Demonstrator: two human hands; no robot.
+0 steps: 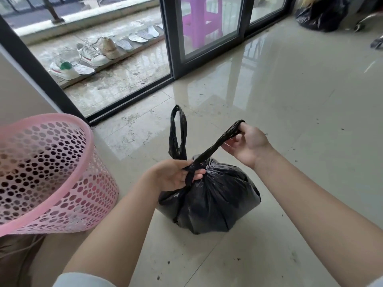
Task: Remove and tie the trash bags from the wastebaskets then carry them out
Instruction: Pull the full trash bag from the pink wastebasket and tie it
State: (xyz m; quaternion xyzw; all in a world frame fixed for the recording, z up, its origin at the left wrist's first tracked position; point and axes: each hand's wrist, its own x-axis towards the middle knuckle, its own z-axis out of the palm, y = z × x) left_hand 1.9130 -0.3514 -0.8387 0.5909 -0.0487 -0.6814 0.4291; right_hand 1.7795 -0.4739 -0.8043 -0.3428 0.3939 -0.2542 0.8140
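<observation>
A full black trash bag [213, 195] sits on the tiled floor in front of me, its neck gathered at the top. My left hand [176, 175] grips the twisted plastic at the neck, where the two handle loops cross. My right hand [246, 141] pinches the end of one handle loop and holds it taut up and to the right. The other handle loop [178, 131] stands up free behind my left hand. A pink perforated wastebasket [47, 172] stands at the left with no bag in it.
A sliding glass door [174, 59] runs across the back, with shoes and insoles [91, 54] on the balcony beyond and a purple stool [203, 21]. Another black trash bag [323, 13] lies at the far right. Small bits of dirt dot the glossy floor.
</observation>
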